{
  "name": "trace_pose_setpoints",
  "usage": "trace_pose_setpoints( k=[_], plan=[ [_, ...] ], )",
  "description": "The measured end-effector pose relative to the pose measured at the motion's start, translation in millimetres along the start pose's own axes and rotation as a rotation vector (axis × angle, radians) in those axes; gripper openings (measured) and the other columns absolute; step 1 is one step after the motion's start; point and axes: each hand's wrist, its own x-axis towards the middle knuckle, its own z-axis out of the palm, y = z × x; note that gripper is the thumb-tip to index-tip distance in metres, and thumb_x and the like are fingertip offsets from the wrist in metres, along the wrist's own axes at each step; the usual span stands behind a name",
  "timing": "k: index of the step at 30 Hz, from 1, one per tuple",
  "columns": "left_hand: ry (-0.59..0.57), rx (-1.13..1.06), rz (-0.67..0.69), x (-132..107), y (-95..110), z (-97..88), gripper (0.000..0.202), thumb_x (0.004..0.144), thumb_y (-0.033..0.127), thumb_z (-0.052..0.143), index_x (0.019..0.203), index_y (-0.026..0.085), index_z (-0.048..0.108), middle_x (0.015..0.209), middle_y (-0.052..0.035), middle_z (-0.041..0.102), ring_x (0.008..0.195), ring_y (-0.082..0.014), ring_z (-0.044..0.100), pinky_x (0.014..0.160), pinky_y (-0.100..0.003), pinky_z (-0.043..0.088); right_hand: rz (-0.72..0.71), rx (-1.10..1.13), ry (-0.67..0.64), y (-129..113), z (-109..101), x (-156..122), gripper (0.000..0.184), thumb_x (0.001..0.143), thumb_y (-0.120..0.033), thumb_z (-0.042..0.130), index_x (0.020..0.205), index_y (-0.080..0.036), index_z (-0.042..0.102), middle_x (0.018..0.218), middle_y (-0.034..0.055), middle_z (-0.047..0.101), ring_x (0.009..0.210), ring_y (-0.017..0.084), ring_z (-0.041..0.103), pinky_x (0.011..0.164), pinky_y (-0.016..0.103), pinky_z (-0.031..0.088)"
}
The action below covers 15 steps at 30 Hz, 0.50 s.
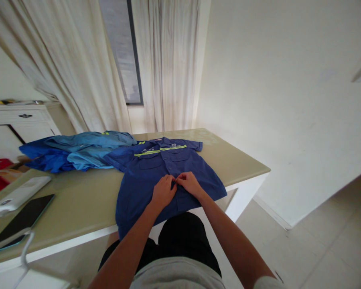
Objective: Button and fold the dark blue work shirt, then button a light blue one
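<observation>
A navy short-sleeved work shirt [147, 184] lies front side up on the table, its collar away from me. A yellow-green stripe crosses its chest above two pockets, and its lower edge hangs over the table's front. My left hand [164, 190] and my right hand [189, 183] meet at the button placket below the chest. Both hands have their fingers pinched together on the shirt's front edge. Whether a button sits between the fingertips is too small to make out.
Left of the shirt, blue and light-blue garments [90, 148] lie heaped on the table [87, 200]. A white device [21, 193], a dark tablet [24, 218] and a white cable [25, 251] are at the left end. A wall [289, 100] stands to the right.
</observation>
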Motion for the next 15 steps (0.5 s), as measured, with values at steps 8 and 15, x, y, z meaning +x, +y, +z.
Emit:
trace_pose_setpoints(
  k=[8,15],
  plan=[
    [0.023,-0.056,0.017,2,-5,2.5,0.012,0.100,0.031,0.053,0.101,0.022,0.061,0.106,-0.0074,0.068,0.104,-0.0236,0.064,0.092,-0.035,0.047,-0.128,-0.022,0.001,-3,-4,-9,0.021,0.086,-0.034,0.067,0.071,-0.019,0.072,0.068,0.0018,0.070,0.062,0.016,0.059,0.060,0.026,0.040],
    [0.039,-0.131,0.001,4,-9,1.9,0.018,0.103,0.033,0.047,0.103,0.023,0.062,0.105,-0.0066,0.069,0.099,-0.0218,0.066,0.090,-0.034,0.049,-0.220,-0.143,0.042,-8,-1,-16,0.026,0.097,-0.040,0.060,0.091,-0.021,0.076,0.085,0.0049,0.073,0.078,0.020,0.066,0.074,0.030,0.048]
  ],
)
